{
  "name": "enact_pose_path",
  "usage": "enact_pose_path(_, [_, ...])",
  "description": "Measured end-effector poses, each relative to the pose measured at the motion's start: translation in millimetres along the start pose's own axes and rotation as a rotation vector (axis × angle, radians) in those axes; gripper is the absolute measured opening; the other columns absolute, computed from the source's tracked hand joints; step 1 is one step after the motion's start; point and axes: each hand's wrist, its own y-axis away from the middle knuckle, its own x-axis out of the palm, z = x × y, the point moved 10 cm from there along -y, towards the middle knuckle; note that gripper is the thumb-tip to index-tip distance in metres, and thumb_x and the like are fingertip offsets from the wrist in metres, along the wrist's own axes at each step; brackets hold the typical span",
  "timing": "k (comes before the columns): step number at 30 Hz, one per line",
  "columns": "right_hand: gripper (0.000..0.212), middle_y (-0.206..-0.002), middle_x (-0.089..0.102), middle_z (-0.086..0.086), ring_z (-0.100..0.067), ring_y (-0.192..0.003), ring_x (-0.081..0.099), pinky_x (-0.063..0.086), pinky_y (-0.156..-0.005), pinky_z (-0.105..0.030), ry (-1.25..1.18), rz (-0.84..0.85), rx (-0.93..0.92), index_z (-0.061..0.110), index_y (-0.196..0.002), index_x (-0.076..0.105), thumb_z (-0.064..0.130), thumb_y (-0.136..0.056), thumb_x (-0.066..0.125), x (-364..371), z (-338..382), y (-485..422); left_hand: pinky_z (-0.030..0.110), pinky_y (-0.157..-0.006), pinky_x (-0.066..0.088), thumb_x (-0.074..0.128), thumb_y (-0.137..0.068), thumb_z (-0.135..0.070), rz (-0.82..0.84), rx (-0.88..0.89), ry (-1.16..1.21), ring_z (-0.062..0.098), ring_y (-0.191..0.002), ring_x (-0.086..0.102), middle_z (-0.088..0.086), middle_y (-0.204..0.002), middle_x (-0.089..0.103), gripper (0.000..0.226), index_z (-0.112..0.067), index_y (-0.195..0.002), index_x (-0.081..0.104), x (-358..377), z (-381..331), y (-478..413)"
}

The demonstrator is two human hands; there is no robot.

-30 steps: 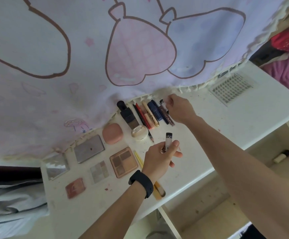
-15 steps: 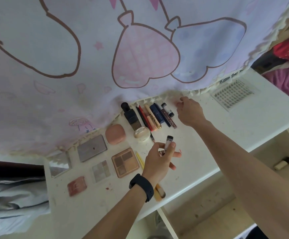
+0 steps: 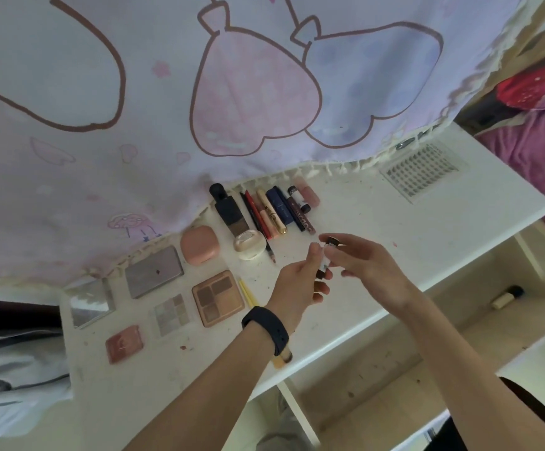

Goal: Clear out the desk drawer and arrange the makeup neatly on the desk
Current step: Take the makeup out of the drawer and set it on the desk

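My left hand (image 3: 298,283), with a black band on its wrist, grips the lower part of a small white tube with dark ends (image 3: 325,259) above the white desk (image 3: 378,229). My right hand (image 3: 370,268) meets it from the right and pinches the tube's dark top cap. At the desk's back lies a row of makeup: a black bottle (image 3: 227,208), pencils and lipsticks (image 3: 272,214), and a pink tube (image 3: 307,193) at the right end. In front lie a round jar (image 3: 250,246), a pink compact (image 3: 198,244) and several palettes (image 3: 218,298).
A printed cloth (image 3: 167,92) hangs over the desk's back edge. A tray of lashes (image 3: 422,172) lies at the right. A mirror (image 3: 92,302) and a pink blush (image 3: 124,343) sit at the left. The open drawer (image 3: 394,349) below holds a small tube (image 3: 505,296).
My right hand has left the pink tube at the row's right end and come back to the tube in my left hand. My left hand has moved slightly right.
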Motion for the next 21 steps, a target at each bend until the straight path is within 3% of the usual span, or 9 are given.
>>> enact_pose_path(3, [0.028,-0.103,0.077,0.008,-0.009,-0.095,0.072,0.055,-0.085,-0.031,-0.080,-0.150,-0.027,0.033,-0.122,0.070,0.038,-0.094,0.069,-23,-6,-9,0.026,-0.073,0.049,0.031,-0.100,-0.062,-0.025,0.083,-0.205,0.008,-0.076,0.064,-0.009,-0.085,0.072,0.060,-0.019,-0.106,0.071,10,-5,-4])
enact_pose_path(5, [0.030,-0.102,0.076,0.001,-0.012,-0.091,0.073,0.059,-0.078,-0.027,-0.165,-0.278,-0.009,0.028,-0.127,0.067,0.031,-0.097,0.066,-43,-12,-24,0.029,-0.089,0.047,0.030,-0.103,-0.056,-0.128,0.323,-0.601,0.011,-0.106,0.059,-0.008,-0.112,0.068,0.049,-0.025,-0.117,0.065,10,-20,-6])
enact_pose_path(6, [0.032,-0.103,0.074,-0.004,-0.015,-0.087,0.073,0.058,-0.072,-0.025,-0.165,-0.339,0.013,0.025,-0.130,0.064,0.029,-0.098,0.064,-53,-15,-34,0.031,-0.098,0.045,0.033,-0.103,-0.051,-0.181,0.447,-0.842,0.015,-0.122,0.050,-0.005,-0.129,0.061,0.043,-0.027,-0.128,0.059,12,-28,-6])
enact_pose_path(8, [0.039,-0.109,0.069,-0.008,-0.020,-0.085,0.072,0.056,-0.063,-0.027,-0.007,-0.423,0.068,0.021,-0.139,0.055,0.028,-0.100,0.059,-67,-17,-56,0.038,-0.116,0.032,0.037,-0.103,-0.047,-0.152,0.621,-1.222,0.022,-0.146,0.025,0.003,-0.157,0.036,0.053,-0.024,-0.150,0.036,26,-29,-12])
enact_pose_path(11, [0.045,-0.116,0.063,-0.003,-0.026,-0.093,0.068,0.051,-0.061,-0.029,0.241,-0.457,0.098,0.019,-0.142,0.042,0.028,-0.100,0.056,-75,-8,-88,0.047,-0.124,-0.001,0.027,-0.104,-0.050,0.065,0.664,-1.557,0.023,-0.153,-0.011,0.001,-0.167,-0.011,0.064,-0.028,-0.159,0.001,42,0,-32])
enact_pose_path(13, [0.041,-0.114,0.063,-0.004,-0.028,-0.097,0.066,0.054,-0.069,-0.036,0.303,-0.445,0.075,0.014,-0.132,0.044,0.026,-0.096,0.062,-72,2,-106,0.048,-0.120,-0.013,0.019,-0.104,-0.052,0.125,0.637,-1.652,0.022,-0.149,-0.027,-0.003,-0.162,-0.029,0.065,-0.034,-0.157,-0.015,42,20,-42])
enact_pose_path(16, [0.037,-0.111,0.067,-0.004,-0.027,-0.100,0.065,0.056,-0.086,-0.043,0.425,-0.425,0.057,0.014,-0.122,0.057,0.029,-0.091,0.068,-63,15,-128,0.045,-0.116,-0.023,0.013,-0.104,-0.054,0.094,0.642,-1.684,0.019,-0.144,-0.037,-0.005,-0.158,-0.037,0.065,-0.035,-0.152,-0.026,38,28,-48])
enact_pose_path(21, [0.034,-0.116,0.071,0.001,-0.015,-0.106,0.066,0.049,-0.095,-0.024,0.448,-0.342,-0.022,0.016,-0.125,0.067,0.030,-0.095,0.066,-44,20,-144,0.043,-0.115,-0.026,0.010,-0.103,-0.054,0.094,0.627,-1.678,0.016,-0.142,-0.041,-0.007,-0.156,-0.042,0.064,-0.037,-0.150,-0.030,37,29,-49])
